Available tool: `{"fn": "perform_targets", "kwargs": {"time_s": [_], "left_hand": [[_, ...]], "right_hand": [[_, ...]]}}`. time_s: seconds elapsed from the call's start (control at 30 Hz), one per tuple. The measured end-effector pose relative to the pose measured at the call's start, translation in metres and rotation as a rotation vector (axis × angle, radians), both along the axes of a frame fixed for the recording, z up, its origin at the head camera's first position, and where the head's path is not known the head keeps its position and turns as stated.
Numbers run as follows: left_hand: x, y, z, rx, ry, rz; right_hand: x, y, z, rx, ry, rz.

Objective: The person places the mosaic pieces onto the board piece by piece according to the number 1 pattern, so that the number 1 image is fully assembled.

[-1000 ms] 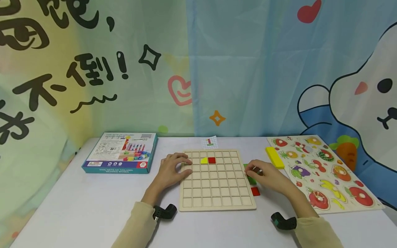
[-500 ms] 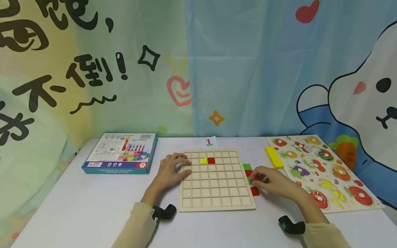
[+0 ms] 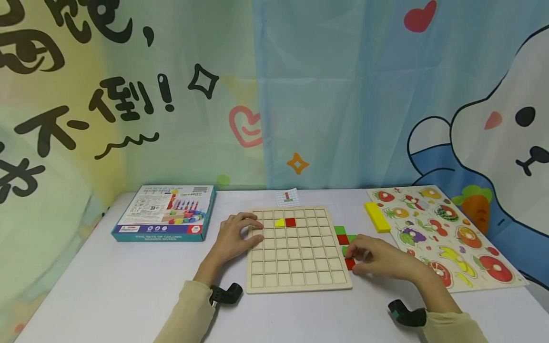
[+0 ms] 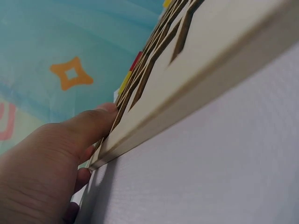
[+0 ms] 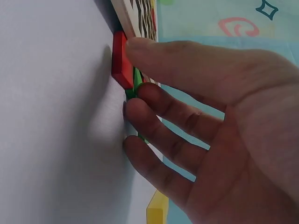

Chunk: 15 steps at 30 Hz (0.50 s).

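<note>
A wooden grid board lies in the middle of the white table, with a yellow piece and a red piece in its second row. My left hand rests on the board's left edge, fingers lying on top. Right of the board lie loose green and red tiles. My right hand has thumb and forefinger on opposite edges of the nearest red tile. In the right wrist view the thumb sits on that red tile, with a green tile behind it.
A boxed toy lies at the back left. A fruit puzzle board fills the right side, with a yellow block at its left edge. A small pattern card leans behind the grid board. A printed curtain backs the table.
My right hand has slid toward me along the board's right side, uncovering a green and a red tile and reaching the nearest red tile. The left hand has stayed put.
</note>
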<state>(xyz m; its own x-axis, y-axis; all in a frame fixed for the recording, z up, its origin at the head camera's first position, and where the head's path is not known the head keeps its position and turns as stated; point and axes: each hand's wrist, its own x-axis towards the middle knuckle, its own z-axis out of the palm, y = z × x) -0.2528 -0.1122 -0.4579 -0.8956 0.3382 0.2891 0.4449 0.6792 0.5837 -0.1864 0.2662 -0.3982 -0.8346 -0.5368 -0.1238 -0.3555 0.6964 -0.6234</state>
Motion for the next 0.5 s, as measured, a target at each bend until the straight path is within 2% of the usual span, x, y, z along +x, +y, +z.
{"fn": "perform_targets", "kwargs": {"time_s": [0.33,0.5], "left_hand": [[-0.0002,-0.0005,-0.0005,0.003,-0.007,0.004],[0.0001,-0.0001,-0.0005,0.006,-0.004,0.002]], "right_hand": [[0.0020,-0.0013,-0.0007,-0.006,0.009,-0.004],[0.0033,-0.0030,0.0001,0.026,0.035,-0.026]]}}
